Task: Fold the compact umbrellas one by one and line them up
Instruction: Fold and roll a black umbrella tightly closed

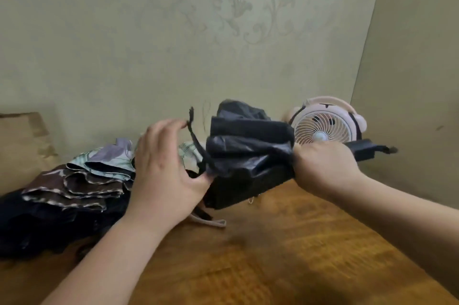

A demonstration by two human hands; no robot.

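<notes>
Black umbrella point(248, 155): held just above the wooden desk point(285, 242), roughly level, canopy bunched in loose folds, handle point(365, 152) pointing right
Right hand point(325, 168): grip clamped round the gathered canopy just beside the handle
Left hand point(161, 168): grip apart, fingers spread, thumb touching the canopy's left end
Closing strap point(195, 138): loose, rising from the canopy by the left fingertips
Other umbrellas point(74, 193): unfolded heap at the desk's left, brown, floral and dark fabrics overlapping
Desk fan point(323, 126): pink and white, behind the right hand, near the wall
</notes>
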